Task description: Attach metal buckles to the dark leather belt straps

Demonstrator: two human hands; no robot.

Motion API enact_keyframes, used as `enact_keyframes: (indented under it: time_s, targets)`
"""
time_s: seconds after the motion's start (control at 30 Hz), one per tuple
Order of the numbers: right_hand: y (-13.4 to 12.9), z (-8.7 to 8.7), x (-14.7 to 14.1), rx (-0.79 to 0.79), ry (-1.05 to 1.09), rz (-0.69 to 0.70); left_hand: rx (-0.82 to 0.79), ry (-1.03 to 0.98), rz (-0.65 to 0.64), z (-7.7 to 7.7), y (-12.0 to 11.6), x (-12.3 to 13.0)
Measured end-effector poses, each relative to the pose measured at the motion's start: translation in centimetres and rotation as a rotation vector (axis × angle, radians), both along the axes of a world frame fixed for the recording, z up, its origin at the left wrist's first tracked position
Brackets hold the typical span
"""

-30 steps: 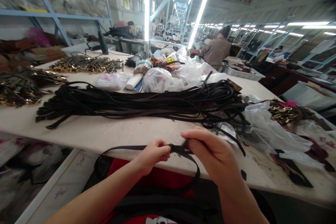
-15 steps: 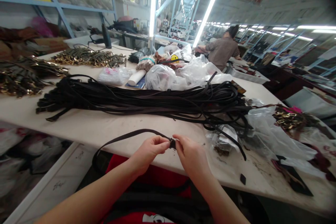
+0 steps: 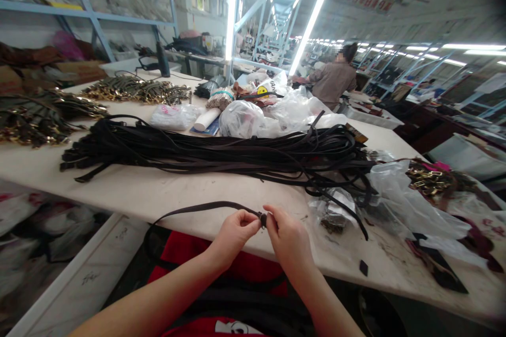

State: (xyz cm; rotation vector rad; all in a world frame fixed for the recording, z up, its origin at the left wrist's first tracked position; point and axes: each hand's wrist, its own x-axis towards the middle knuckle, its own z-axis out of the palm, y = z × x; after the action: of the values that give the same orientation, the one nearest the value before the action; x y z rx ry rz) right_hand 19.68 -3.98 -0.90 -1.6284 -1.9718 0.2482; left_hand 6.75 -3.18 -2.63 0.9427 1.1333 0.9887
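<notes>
A thin black strap (image 3: 190, 210) arcs over the front edge of the pale table (image 3: 166, 195) and loops down towards my lap. My left hand (image 3: 234, 234) pinches the strap just left of its end. My right hand (image 3: 288, 237) pinches the same end from the right, where a small dark fitting (image 3: 263, 218) sits between my fingertips. Both hands hover at the table's near edge, fingertips almost touching.
A long pile of black straps (image 3: 221, 151) lies across the table. Straps with gold buckles (image 3: 134, 90) lie far left. Plastic bags (image 3: 253, 118) sit behind, a bag of small fittings (image 3: 334, 213) to the right, gold hardware (image 3: 429, 179) far right. A person (image 3: 334, 80) works beyond.
My right hand has come down from the strap loop and closed in on the strap's end beside my left hand. The loop now hangs lower over the table edge.
</notes>
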Motion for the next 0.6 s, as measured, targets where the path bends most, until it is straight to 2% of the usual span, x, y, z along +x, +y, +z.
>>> enact_keyframes:
  time_s: [0.17,0.27,0.43,0.5,0.53,0.6]
  targets:
    - [0.3,-0.2,0.4,-0.027,0.111,0.03,-0.036,-0.093,-0.049,0.1,-0.2,-0.3]
    - [0.4,-0.2,0.5,-0.036,0.094,0.037,-0.066,-0.152,-0.034,-0.3,0.2,-0.5]
    - [0.5,0.0,0.7,-0.123,-0.045,0.226,-0.093,-0.152,-0.07,-0.6,0.8,-1.0]
    - [0.4,0.4,0.7,-0.063,-0.097,0.213,-0.07,-0.161,-0.089,0.1,1.1,-1.9]
    - [0.5,0.6,0.9,-0.007,-0.106,0.196,-0.077,-0.186,-0.059,0.7,1.4,-2.7]
    - [0.6,1.2,1.5,0.13,-0.091,0.163,-0.131,-0.268,0.085,2.4,2.0,-5.2]
